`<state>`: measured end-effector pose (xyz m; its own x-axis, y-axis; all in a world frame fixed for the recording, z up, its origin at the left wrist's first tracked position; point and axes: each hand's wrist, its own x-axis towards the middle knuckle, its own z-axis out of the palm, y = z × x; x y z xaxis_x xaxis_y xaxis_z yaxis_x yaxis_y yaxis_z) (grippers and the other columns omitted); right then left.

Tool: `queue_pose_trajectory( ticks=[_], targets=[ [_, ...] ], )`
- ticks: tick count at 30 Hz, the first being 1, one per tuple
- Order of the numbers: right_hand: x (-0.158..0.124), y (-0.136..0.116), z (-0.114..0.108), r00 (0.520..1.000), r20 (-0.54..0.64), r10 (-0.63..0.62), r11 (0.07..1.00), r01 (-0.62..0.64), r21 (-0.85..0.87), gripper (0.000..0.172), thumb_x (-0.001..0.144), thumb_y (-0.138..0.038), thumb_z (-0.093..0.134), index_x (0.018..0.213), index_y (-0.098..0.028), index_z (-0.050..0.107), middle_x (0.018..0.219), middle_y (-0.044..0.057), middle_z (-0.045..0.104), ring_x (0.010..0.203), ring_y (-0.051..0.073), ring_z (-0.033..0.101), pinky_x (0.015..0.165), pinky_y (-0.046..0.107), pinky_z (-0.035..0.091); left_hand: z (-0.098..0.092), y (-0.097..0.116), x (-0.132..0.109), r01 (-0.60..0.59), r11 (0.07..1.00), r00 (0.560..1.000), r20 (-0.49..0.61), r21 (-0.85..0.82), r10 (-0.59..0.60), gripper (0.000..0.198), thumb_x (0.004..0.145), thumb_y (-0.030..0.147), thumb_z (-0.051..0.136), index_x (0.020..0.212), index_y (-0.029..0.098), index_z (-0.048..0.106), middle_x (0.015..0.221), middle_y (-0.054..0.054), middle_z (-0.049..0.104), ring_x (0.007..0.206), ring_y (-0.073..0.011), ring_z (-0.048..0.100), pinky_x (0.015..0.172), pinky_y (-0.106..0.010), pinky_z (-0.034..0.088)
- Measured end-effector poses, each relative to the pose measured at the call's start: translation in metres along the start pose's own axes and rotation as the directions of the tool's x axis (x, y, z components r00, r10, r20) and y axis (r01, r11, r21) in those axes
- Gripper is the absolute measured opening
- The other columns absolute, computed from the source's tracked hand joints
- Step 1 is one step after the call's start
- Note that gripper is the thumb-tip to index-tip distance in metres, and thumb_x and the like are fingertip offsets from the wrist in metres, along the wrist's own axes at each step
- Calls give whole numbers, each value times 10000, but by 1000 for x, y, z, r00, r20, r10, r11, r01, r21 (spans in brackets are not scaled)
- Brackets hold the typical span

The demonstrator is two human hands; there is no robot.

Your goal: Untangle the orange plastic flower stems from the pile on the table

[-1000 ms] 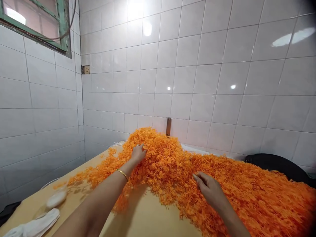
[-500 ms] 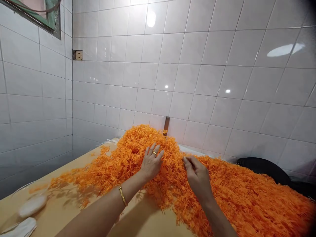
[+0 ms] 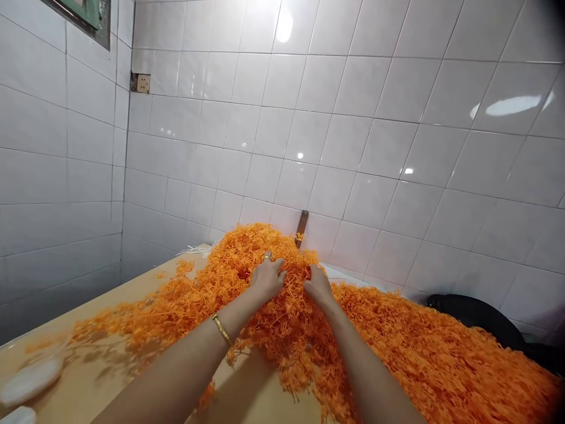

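Observation:
A tall heap of frilly orange strands [image 3: 238,259], like artificial foliage sprigs, rises on the tan tabletop [image 3: 241,400]. My left hand [image 3: 267,278], with a ring and a gold bangle [image 3: 222,330] at the wrist, is dug into the front of the heap, its fingers curled into the strands and thumb to the right. Just to its right, my right hand [image 3: 318,285] reaches into the same heap with bent fingers around strands. Fingertips of both hands are partly hidden among the orange pieces, and a narrow band of strands lies between the hands.
More orange strands [image 3: 432,347] spread across the right side. A brown strip [image 3: 302,227] leans on the tiled wall behind the heap. A black rounded object [image 3: 479,315] lies at back right, a whitish oval object [image 3: 33,380] at front left, and white strings [image 3: 194,251] at the back corner.
My right hand has moved left and into the heap, closer to my left hand. My left hand's fingers have curled from a flatter, spread pose. The view has shifted slightly.

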<state>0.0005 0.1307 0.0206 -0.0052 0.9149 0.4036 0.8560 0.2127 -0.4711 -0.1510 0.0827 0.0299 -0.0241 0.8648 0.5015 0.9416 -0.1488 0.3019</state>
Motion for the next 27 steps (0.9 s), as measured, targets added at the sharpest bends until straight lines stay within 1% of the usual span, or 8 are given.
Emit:
queue_pose_trajectory(
  ticks=[5, 8, 12, 17, 20, 23, 25, 27],
  targets=[
    [3, 15, -12, 1000, 1, 1, 997, -1, 72, 317, 648, -276, 507, 956, -202, 510, 781, 38, 590, 668, 178, 544, 559, 245, 361, 16, 9, 11, 35, 995, 983, 177, 93, -51, 614, 598, 431, 636, 1162, 307, 427, 1308, -143, 332, 877, -271, 567, 676, -342, 439],
    [7, 21, -15, 998, -69, 10, 990, 0, 141, 275, 694, -387, 446, 868, -195, 538, 774, 31, 591, 657, 157, 538, 530, 222, 362, 24, 11, 13, 46, 994, 977, 204, 96, -65, 625, 584, 416, 656, 1155, 279, 441, 1311, -169, 317, 878, -277, 568, 672, -341, 445],
    [17, 29, -18, 978, -185, 92, 977, -53, 205, 396, 777, -391, 244, 837, -150, 552, 777, 64, 600, 652, 144, 544, 499, 210, 368, 25, 3, 13, 60, 993, 966, 243, 103, -84, 643, 586, 431, 649, 1166, 254, 435, 1302, -190, 316, 883, -282, 566, 666, -337, 451],
    [18, 35, -25, 971, -211, 113, 984, -80, 159, 361, 756, -402, 317, 717, -160, 582, 652, 60, 585, 594, 164, 534, 481, 235, 362, 26, -1, 5, 55, 990, 966, 244, 130, -86, 645, 646, 456, 587, 1226, 285, 362, 1327, -183, 282, 851, -266, 575, 638, -335, 451],
    [7, 23, -30, 979, -194, 70, 995, -55, 80, 239, 698, -370, 468, 693, -173, 602, 678, 72, 574, 668, 202, 530, 561, 286, 378, 32, 9, -7, 28, 986, 974, 219, 166, -65, 563, 714, 290, 548, 1243, 278, 354, 1346, -183, 254, 848, -250, 574, 641, -332, 444],
    [-7, -5, -32, 958, -281, -56, 997, 38, -66, 242, 711, -300, 489, 886, -183, 608, 980, 124, 530, 932, 268, 456, 731, 368, 351, 33, 25, -23, -63, 971, 979, 205, 231, 15, 481, 715, 151, 506, 1189, 211, 449, 1332, -196, 274, 879, -265, 552, 657, -346, 435],
    [-16, -23, -29, 932, -286, -222, 966, 170, -195, 305, 763, -298, 436, 1021, -199, 565, 1109, 112, 465, 1010, 267, 400, 799, 374, 322, 23, 32, -35, -144, 954, 971, 223, 264, 84, 362, 725, 152, 475, 1080, 141, 543, 1287, -217, 331, 867, -270, 550, 663, -355, 430],
    [-23, -33, -22, 930, -190, -314, 933, 267, -240, 347, 804, -315, 377, 1098, -207, 524, 1127, 95, 455, 1001, 243, 410, 810, 346, 330, 5, 33, -42, -225, 942, 959, 230, 248, 168, 303, 722, 154, 461, 997, 108, 580, 1223, -220, 402, 860, -269, 547, 663, -349, 428]
  ],
)
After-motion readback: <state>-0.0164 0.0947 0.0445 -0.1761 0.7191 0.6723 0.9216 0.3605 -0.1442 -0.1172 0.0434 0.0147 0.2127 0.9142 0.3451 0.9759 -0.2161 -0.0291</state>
